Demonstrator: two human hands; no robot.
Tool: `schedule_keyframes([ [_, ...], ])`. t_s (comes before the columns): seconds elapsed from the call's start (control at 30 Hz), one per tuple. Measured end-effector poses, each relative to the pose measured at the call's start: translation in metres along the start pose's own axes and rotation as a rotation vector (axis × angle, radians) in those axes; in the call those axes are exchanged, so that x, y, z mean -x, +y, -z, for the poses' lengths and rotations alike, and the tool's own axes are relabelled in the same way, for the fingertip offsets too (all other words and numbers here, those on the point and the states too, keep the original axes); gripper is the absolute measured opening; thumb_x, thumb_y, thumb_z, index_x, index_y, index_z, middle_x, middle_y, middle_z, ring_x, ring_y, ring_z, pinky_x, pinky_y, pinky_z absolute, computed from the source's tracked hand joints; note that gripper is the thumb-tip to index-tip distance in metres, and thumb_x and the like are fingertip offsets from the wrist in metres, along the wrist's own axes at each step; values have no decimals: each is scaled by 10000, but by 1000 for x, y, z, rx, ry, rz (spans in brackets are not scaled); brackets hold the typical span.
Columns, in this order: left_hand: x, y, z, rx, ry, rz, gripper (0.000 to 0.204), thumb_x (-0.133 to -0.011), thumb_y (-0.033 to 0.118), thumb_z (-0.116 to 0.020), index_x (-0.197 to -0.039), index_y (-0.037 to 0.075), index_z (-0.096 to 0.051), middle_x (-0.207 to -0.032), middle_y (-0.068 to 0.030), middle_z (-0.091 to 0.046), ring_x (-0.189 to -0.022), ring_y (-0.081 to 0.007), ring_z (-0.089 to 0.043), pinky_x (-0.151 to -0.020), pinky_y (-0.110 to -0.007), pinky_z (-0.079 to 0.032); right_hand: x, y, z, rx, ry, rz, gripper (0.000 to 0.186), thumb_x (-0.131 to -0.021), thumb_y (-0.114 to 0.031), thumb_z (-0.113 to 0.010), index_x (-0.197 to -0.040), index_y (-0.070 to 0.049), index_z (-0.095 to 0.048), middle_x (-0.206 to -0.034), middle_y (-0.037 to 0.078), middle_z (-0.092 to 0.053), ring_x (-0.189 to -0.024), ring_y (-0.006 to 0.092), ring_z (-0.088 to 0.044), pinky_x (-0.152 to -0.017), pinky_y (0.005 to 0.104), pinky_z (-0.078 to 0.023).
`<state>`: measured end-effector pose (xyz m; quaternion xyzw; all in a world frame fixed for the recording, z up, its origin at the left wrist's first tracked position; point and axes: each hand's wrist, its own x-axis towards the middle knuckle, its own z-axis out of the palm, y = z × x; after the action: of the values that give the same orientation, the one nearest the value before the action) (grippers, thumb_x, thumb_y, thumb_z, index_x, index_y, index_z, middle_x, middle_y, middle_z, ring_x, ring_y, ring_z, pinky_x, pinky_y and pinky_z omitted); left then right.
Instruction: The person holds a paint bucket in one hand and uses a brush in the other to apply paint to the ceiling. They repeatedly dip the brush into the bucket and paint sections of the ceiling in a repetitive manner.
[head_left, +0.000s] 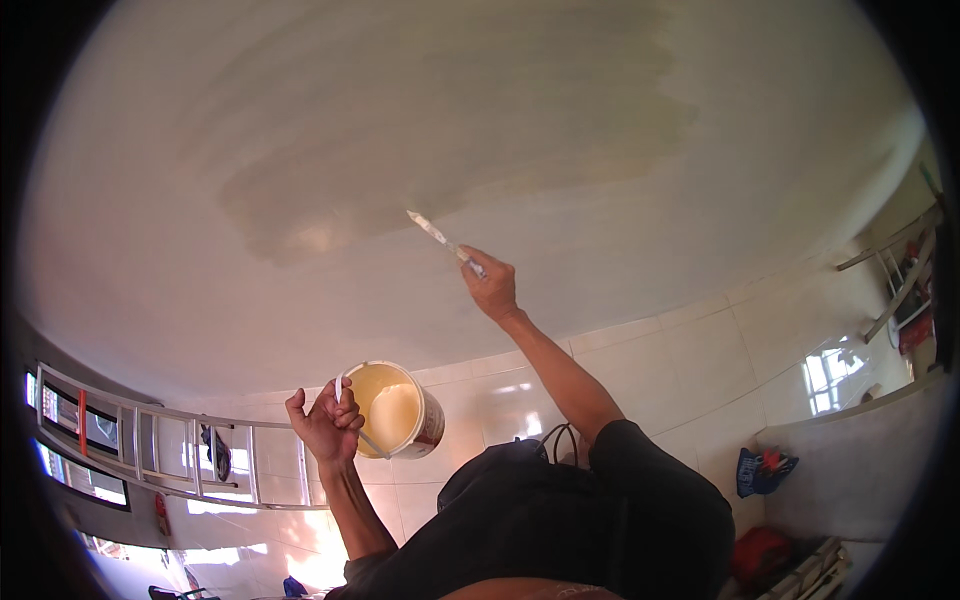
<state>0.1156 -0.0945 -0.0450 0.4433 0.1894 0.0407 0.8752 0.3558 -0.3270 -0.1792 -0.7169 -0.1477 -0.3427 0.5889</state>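
Note:
My right hand [493,290] is closed round the handle of a paintbrush [428,227], its pale bristle end pointing up and left. The brush tip is at the lower edge of a darker, damp-looking patch [460,120] on the pale wall [330,330]; whether it touches the wall I cannot tell. Lower down, my left hand [332,420] has its fingers curled round the bucket's handle, thumb sticking out. The white bucket [432,425] hangs tilted beside that hand and holds pale yellow paint [395,412].
A metal ladder [195,455] stretches across the left side. Shiny tiles [680,355] lie below the wall, with light reflected on them. On the right are a blue bag [765,470], a red object [762,555] and a wooden frame-like thing [890,290].

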Motion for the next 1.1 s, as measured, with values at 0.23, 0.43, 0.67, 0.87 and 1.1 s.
schedule_keyframes([
  [0.23,8,0,15,76,17,-30,706,-861,657,-468,-1063,-7,-597,-651,16,-470,-486,-55,-352,-445,-199,-261,-51,67,133,22,260,-223,229,-869,-100,-747,-1078,-9,-740,-886,81,-748,-763,99,-636,-694,281,-522],
  [0.43,14,2,19,78,70,-28,709,-853,665,-469,-1057,-1,-602,-651,17,-485,-475,-52,-335,-439,-199,-247,-73,95,233,264,720,-176,230,-898,-108,-701,-1086,21,-729,-885,122,-751,-747,187,-686,-685,341,-543],
  [0.67,6,3,28,63,-84,32,732,-853,671,-446,-1038,-16,-619,-637,30,-437,-482,-48,-297,-450,-193,-221,-69,77,156,515,641,-196,329,-903,-170,-694,-1165,29,-698,-916,209,-735,-730,315,-721,-676,386,-557],
  [0.87,8,-6,15,33,-73,46,747,-858,681,-400,-1019,-21,-597,-622,49,-344,-487,-51,-247,-462,-204,-181,-4,-5,23,315,291,-63,335,-852,-104,-731,-1170,-5,-697,-878,203,-721,-728,333,-711,-639,397,-551],
  [1.1,7,-8,-7,-22,-88,2,713,-863,676,-386,-978,-3,-570,-598,55,-315,-471,-50,-221,-449,-210,-170,-33,-5,68,-34,89,-147,259,-849,-89,-747,-1097,-15,-737,-886,135,-749,-719,159,-686,-664,293,-533],
])
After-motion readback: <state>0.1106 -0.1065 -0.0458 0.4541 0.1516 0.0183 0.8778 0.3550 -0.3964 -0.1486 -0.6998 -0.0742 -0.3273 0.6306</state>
